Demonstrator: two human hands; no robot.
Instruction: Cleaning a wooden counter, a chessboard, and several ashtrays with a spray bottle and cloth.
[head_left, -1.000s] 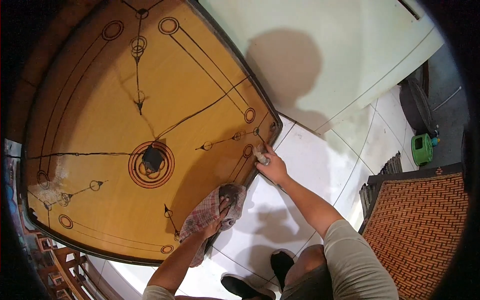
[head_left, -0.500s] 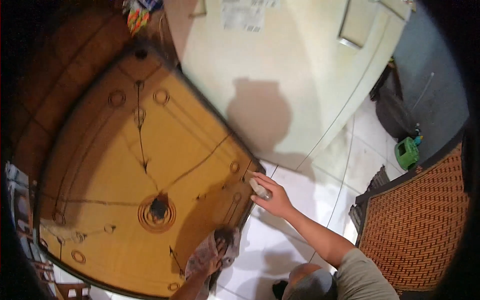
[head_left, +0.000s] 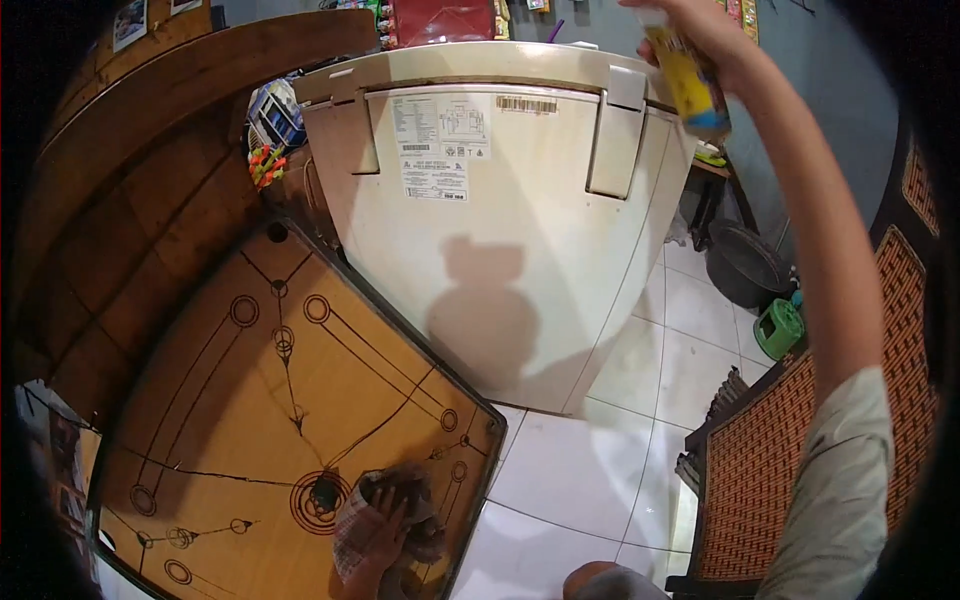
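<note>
A large carrom board (head_left: 390,400), yellow-brown with black line markings and a dark rim, leans or lies on my left. On it, right of the center circles, is a crumpled checked cloth (head_left: 425,530). My left hand (head_left: 385,525) lies flat on this cloth, fingers stretched and slightly apart. High at the upper right, my right hand (head_left: 705,35) is raised and closed around a bottle (head_left: 685,85) with a yellow and blue label. The bottle tilts, its lower end toward me; its top is partly hidden by my fingers.
A white chest freezer (head_left: 560,220) stands beyond the board, a red bag (head_left: 445,22) on top. At right are a woven-panel chair or bench (head_left: 800,470), a dark tub (head_left: 745,265) and a green container (head_left: 778,328). Brown wooden furniture (head_left: 130,210) borders the left.
My right hand has risen from the board's right edge to the upper right with the bottle. My left hand and the cloth have moved toward the center circles. The view has tilted up.
</note>
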